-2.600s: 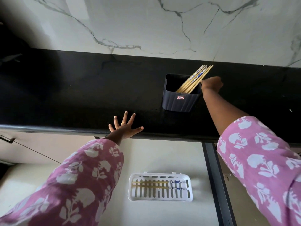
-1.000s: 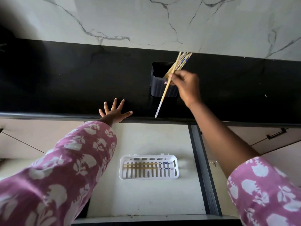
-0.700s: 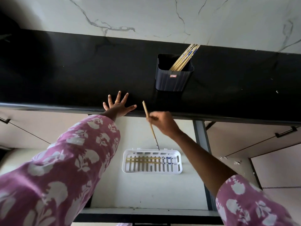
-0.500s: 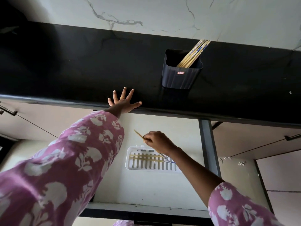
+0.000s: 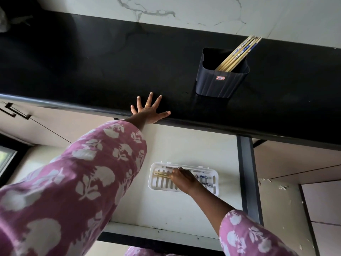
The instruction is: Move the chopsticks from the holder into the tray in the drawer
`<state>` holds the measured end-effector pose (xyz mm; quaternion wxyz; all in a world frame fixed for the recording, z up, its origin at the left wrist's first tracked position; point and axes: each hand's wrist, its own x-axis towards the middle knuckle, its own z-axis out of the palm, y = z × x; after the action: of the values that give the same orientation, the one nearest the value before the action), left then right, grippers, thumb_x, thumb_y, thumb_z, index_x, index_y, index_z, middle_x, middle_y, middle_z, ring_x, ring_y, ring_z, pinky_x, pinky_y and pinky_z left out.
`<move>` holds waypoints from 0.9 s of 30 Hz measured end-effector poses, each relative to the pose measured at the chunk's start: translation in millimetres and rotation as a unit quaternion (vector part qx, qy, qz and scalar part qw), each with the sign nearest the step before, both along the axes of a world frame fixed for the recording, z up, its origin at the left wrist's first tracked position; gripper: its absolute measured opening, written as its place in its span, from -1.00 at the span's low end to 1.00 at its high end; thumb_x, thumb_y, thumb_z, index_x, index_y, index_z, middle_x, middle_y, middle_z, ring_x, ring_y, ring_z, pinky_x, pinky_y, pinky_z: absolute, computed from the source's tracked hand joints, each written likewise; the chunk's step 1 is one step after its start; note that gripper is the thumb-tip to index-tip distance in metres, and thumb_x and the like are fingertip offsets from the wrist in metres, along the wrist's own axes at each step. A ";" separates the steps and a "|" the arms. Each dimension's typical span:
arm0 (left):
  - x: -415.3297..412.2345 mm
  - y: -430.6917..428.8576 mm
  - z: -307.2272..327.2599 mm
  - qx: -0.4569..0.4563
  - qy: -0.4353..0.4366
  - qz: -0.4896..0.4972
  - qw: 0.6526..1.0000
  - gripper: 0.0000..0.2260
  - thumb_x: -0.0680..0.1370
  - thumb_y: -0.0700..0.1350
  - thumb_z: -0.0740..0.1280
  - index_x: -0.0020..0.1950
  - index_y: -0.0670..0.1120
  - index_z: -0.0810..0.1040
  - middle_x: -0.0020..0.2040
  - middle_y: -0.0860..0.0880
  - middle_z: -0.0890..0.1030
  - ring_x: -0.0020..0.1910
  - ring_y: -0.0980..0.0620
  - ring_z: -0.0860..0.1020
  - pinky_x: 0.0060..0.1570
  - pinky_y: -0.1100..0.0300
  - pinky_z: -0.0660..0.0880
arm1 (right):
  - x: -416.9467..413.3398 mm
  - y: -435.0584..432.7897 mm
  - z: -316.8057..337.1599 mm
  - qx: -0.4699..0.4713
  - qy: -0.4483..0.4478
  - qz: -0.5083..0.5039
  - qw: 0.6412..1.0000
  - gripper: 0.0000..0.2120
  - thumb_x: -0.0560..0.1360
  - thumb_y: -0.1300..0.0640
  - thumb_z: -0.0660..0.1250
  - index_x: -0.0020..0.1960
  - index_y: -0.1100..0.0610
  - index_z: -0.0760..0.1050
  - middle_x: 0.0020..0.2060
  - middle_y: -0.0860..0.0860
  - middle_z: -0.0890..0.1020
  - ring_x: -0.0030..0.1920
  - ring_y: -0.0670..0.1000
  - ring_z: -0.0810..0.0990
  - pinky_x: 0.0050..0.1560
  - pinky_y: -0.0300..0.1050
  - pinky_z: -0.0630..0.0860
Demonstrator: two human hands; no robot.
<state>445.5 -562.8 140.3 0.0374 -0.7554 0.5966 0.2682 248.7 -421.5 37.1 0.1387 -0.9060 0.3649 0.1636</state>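
Observation:
A dark holder [image 5: 220, 81] stands on the black counter [image 5: 92, 71] at the right, with several wooden chopsticks [image 5: 239, 52] leaning out of it toward the wall. Below, in the open drawer [image 5: 184, 209], lies a white slotted tray [image 5: 158, 183]. My right hand [image 5: 182, 179] rests inside the tray, fingers closed on a chopstick [image 5: 162, 174] that lies flat across the slots; blue-patterned chopstick ends show to the right of the hand. My left hand [image 5: 149, 110] is spread flat on the counter's front edge.
The drawer's dark right side rail [image 5: 249, 182] runs beside the tray. A closed cabinet front with a black handle [image 5: 16, 112] is at the left; more cabinet fronts are at the right. A marble wall [image 5: 184, 12] rises behind the counter.
My right hand pulled one chopstick out of the holder, carried it down over the counter edge and lowered it into the tray. My left hand stayed on the counter edge.

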 end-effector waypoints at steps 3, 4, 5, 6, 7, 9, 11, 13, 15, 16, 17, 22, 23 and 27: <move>1.2 -1.1 -0.7 0.003 0.001 -0.006 1.000 -0.23 0.36 0.50 0.09 0.44 0.35 -0.23 0.49 0.21 -0.33 0.46 -0.19 -0.37 0.36 -0.27 -0.23 | 9.0 3.1 -3.7 -0.001 0.021 0.002 1.000 -0.67 0.48 0.47 0.12 0.19 0.34 0.46 0.12 0.26 0.53 0.14 0.25 0.54 0.04 0.09 0.51; 1.8 -1.4 -0.8 0.004 0.002 -0.008 1.000 -0.22 0.35 0.50 0.10 0.43 0.35 -0.23 0.49 0.21 -0.33 0.46 -0.20 -0.37 0.36 -0.28 -0.23 | 12.5 3.6 -4.0 0.000 0.025 0.000 1.000 -0.67 0.46 0.49 0.12 0.17 0.36 0.47 0.11 0.27 0.54 0.14 0.26 0.54 0.05 0.10 0.50; 2.3 -1.8 -1.0 0.005 0.003 -0.010 1.000 -0.21 0.34 0.51 0.10 0.43 0.35 -0.24 0.49 0.21 -0.34 0.45 -0.20 -0.37 0.36 -0.28 -0.23 | 15.3 4.5 -4.6 0.000 0.024 0.001 1.000 -0.68 0.45 0.49 0.13 0.15 0.38 0.48 0.10 0.28 0.54 0.14 0.27 0.53 0.05 0.11 0.50; 2.7 -2.3 -1.0 0.007 0.003 -0.012 1.000 -0.20 0.34 0.51 0.11 0.43 0.35 -0.24 0.49 0.20 -0.34 0.45 -0.20 -0.37 0.36 -0.29 -0.23 | 18.2 5.4 -5.2 0.001 0.024 0.003 1.000 -0.69 0.45 0.49 0.14 0.15 0.40 0.48 0.10 0.29 0.53 0.13 0.28 0.53 0.05 0.11 0.50; 3.0 -2.9 -1.2 0.008 0.004 -0.013 1.000 -0.19 0.33 0.51 0.12 0.43 0.35 -0.25 0.49 0.20 -0.35 0.45 -0.21 -0.37 0.35 -0.29 -0.23 | 20.1 6.5 -6.0 0.000 0.025 0.006 1.000 -0.70 0.46 0.48 0.14 0.15 0.40 0.48 0.10 0.29 0.53 0.13 0.28 0.53 0.06 0.11 0.50; 3.2 -3.3 -1.8 0.008 0.005 -0.015 1.000 -0.19 0.34 0.51 0.12 0.43 0.35 -0.25 0.49 0.19 -0.35 0.45 -0.21 -0.38 0.35 -0.30 -0.23 | 22.6 8.9 -7.1 -0.002 0.029 0.014 0.999 -0.71 0.48 0.45 0.14 0.16 0.39 0.48 0.12 0.27 0.53 0.15 0.28 0.51 0.08 0.10 0.48; 3.1 -3.5 -2.5 0.006 0.007 -0.016 1.000 -0.18 0.33 0.51 0.12 0.43 0.35 -0.25 0.49 0.19 -0.35 0.45 -0.21 -0.38 0.35 -0.30 -0.24 | 23.9 9.4 -8.6 -0.010 0.036 0.030 0.999 -0.73 0.50 0.41 0.14 0.15 0.38 0.49 0.12 0.25 0.51 0.16 0.28 0.50 0.11 0.10 0.46; 3.8 -3.0 -3.3 0.003 0.009 -0.014 1.000 -0.18 0.33 0.51 0.12 0.43 0.35 -0.25 0.49 0.20 -0.35 0.45 -0.21 -0.38 0.35 -0.29 -0.24 | 25.2 8.8 -10.2 -0.016 0.039 0.047 0.998 -0.74 0.52 0.36 0.14 0.14 0.36 0.50 0.14 0.26 0.50 0.17 0.28 0.49 0.14 0.11 0.43; 3.9 -2.3 -4.0 -0.003 0.009 -0.011 1.000 -0.18 0.32 0.51 0.12 0.43 0.36 -0.25 0.49 0.21 -0.34 0.45 -0.21 -0.38 0.35 -0.29 -0.25 | 26.7 6.0 -12.2 -0.015 0.046 0.050 0.998 -0.74 0.52 0.36 0.15 0.15 0.35 0.50 0.14 0.27 0.50 0.16 0.27 0.50 0.14 0.10 0.44; 3.7 -2.2 -4.4 -0.005 0.008 -0.009 1.000 -0.18 0.32 0.51 0.12 0.43 0.36 -0.24 0.49 0.21 -0.34 0.45 -0.20 -0.38 0.35 -0.29 -0.25 | 27.6 4.5 -12.5 -0.020 0.049 0.045 0.998 -0.73 0.51 0.38 0.15 0.15 0.35 0.50 0.13 0.26 0.51 0.15 0.27 0.51 0.13 0.09 0.45; 3.4 -2.5 -4.9 -0.007 0.008 -0.010 1.000 -0.18 0.32 0.51 0.12 0.43 0.36 -0.24 0.49 0.21 -0.34 0.45 -0.20 -0.38 0.35 -0.30 -0.25 | 28.0 4.3 -11.0 -0.025 0.049 0.040 0.998 -0.73 0.49 0.39 0.15 0.14 0.33 0.51 0.11 0.24 0.53 0.14 0.26 0.53 0.10 0.07 0.48; 3.5 -3.2 -9.1 -0.017 0.001 -0.006 1.000 -0.20 0.32 0.52 0.11 0.42 0.38 -0.23 0.49 0.22 -0.32 0.46 -0.21 -0.36 0.34 -0.31 -0.24 | 26.1 6.4 6.3 -0.054 0.055 0.011 0.997 -0.76 -0.05 0.11 0.60 -0.43 0.08 0.63 -0.46 -0.02 0.61 -0.42 -0.08 0.62 -0.47 -0.31 0.48; 3.0 -3.3 -10.2 -0.021 -0.001 -0.006 1.000 -0.20 0.32 0.52 0.11 0.42 0.38 -0.23 0.49 0.22 -0.32 0.46 -0.21 -0.36 0.34 -0.31 -0.24 | 24.3 6.5 4.2 -0.069 0.048 0.009 0.996 -0.74 -0.09 0.10 0.60 -0.45 0.09 0.62 -0.47 -0.02 0.60 -0.44 -0.08 0.61 -0.48 -0.31 0.47; 2.3 -2.7 -12.2 -0.029 -0.009 -0.004 1.000 -0.22 0.33 0.52 0.10 0.42 0.38 -0.23 0.50 0.21 -0.31 0.46 -0.21 -0.35 0.34 -0.32 -0.23 | 16.5 11.2 6.3 -0.063 -0.012 0.004 0.998 -0.74 -0.11 0.12 0.61 -0.50 0.11 0.58 -0.48 -0.01 0.60 -0.46 -0.06 0.61 -0.52 -0.34 0.43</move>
<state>447.8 -565.5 128.0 0.0217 -0.7562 0.6067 0.2443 265.2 -410.3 43.5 0.0847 -0.9162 0.3695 0.1297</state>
